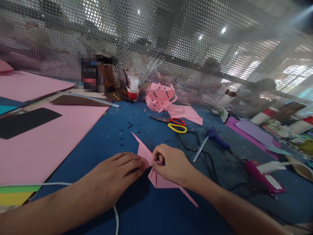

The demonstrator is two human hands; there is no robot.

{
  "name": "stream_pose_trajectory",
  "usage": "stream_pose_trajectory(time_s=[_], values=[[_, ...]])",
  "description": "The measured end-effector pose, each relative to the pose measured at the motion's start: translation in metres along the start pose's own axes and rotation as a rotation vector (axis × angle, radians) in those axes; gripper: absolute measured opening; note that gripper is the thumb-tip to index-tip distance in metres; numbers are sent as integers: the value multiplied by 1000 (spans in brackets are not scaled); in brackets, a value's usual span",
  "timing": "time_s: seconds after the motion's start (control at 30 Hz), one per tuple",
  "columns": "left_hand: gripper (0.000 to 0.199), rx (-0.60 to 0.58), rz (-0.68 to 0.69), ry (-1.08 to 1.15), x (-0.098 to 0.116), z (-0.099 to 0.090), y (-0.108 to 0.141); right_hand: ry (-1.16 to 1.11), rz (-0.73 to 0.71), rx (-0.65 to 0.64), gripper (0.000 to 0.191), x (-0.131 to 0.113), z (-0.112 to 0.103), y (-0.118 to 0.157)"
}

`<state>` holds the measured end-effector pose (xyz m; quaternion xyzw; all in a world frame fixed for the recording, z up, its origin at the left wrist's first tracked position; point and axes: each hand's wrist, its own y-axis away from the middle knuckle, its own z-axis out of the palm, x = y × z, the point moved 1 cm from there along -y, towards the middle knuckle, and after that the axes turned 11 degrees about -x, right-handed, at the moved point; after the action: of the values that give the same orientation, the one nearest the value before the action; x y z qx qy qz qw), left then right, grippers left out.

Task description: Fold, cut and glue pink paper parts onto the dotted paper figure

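A folded piece of pink paper point(144, 152) with pointed ends lies on the blue table in front of me. My left hand point(122, 171) is at its left edge, fingers together and fingertips closed on the paper. From the right, my right hand point(173, 163) pinches the middle of the same paper between thumb and curled fingers. Both hands cover part of the folds. Beyond them lie scissors point(177, 125) with red and yellow handles. A pink paper shape with black dots point(159, 94) stands farther back, beside a loose pink paper scrap point(187, 112).
A blue glue gun point(217, 137) with a clear stick and black cable lies to the right, near a magenta power strip point(265, 178). Large pink sheets point(80, 130) cover the left side. A red-and-white cup point(133, 93) stands before the perforated metal screen point(171, 39).
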<state>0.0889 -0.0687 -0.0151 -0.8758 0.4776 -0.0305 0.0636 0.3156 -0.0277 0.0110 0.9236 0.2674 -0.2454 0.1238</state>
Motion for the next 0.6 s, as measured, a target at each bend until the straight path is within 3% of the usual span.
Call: stream_pose_trajectory(time_s=[0.3,0.6], values=[[56,37,16,-1,-1,-2,-1,-145,24,-88,5,8,-9,1],[54,13,3,-9,-1,3,0,-88,-2,-6,7,6,-3,0]])
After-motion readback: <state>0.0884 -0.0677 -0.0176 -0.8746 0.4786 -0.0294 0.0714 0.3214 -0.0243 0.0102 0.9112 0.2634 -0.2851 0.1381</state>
